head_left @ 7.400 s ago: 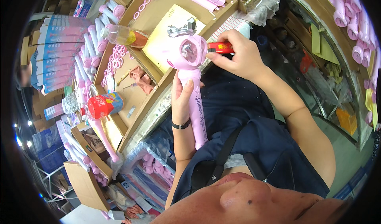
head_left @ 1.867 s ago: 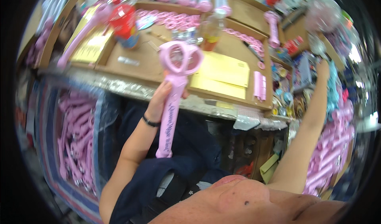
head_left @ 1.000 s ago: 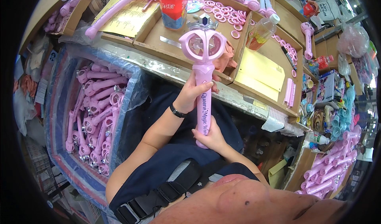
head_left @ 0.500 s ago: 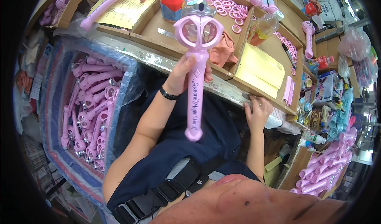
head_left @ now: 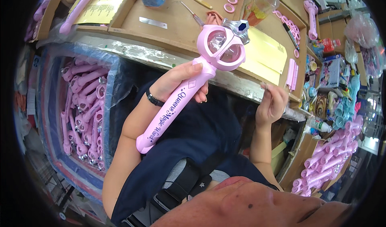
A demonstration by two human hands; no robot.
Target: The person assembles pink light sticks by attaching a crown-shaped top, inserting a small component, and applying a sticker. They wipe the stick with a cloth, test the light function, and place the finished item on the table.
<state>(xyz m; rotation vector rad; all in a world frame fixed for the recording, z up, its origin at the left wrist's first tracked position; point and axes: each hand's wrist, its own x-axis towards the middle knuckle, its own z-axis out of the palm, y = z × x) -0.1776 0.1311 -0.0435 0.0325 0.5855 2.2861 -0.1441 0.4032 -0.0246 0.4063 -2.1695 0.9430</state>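
A pink toy wand (head_left: 175, 100) lies slantwise in my left hand (head_left: 177, 80), which is wrapped round its handle just below the head. The head is a pink open frame round a clear ball, topped by a silver crown with a dark gem. Dark lettering runs down the handle, whose rounded end points toward my body. To the right, just off the bench edge (head_left: 229, 86), my right hand (head_left: 273, 102) is raised with its fingers curled and the tips drawn together. Whatever may be between those fingertips is too small to make out.
A lined bin of finished wands (head_left: 86, 114) stands at the left. On the bench are cardboard trays with pink rings (head_left: 229, 8), yellow paper (head_left: 263, 50), a bottle (head_left: 263, 4) and a metal strip (head_left: 152, 22). Pink handles (head_left: 329, 158) are stacked at the right.
The wand has gone from upright to tilted, its crown swung right and its lower end swung left toward me. My right hand has lifted off the bench edge, and its fingers have curled.
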